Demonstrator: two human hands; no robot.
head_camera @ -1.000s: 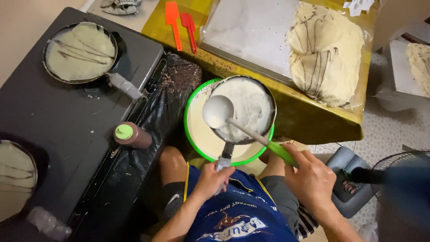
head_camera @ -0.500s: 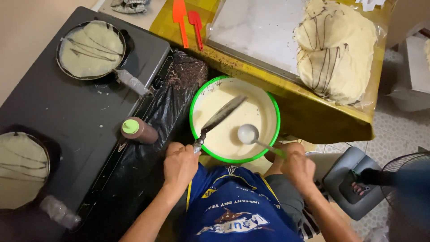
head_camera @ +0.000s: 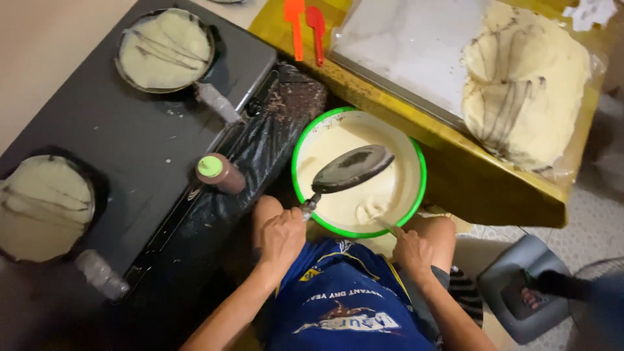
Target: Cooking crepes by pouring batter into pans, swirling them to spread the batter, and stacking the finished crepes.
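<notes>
A green-rimmed bowl (head_camera: 416, 149) of pale batter sits in front of my knees. My left hand (head_camera: 281, 235) grips the handle of a small dark pan (head_camera: 351, 168), held face down over the batter. My right hand (head_camera: 411, 250) holds a green-handled ladle (head_camera: 376, 211) whose cup is sunk in the batter at the bowl's near side. Two pans with thin batter rounds streaked brown lie on the black stove, one at the far end (head_camera: 166, 49), one at the left (head_camera: 42, 208).
A brown squeeze bottle with a green cap (head_camera: 220, 172) stands on the stove (head_camera: 130, 136) edge. The yellow table (head_camera: 468, 162) carries a tray, a stack of finished crepes (head_camera: 523, 78) and two orange-red spatulas (head_camera: 304, 26). A grey stool (head_camera: 520, 286) stands at right.
The ladle, earlier lifted over the pan, has gone down into the batter. The pan has been turned face down over the bowl.
</notes>
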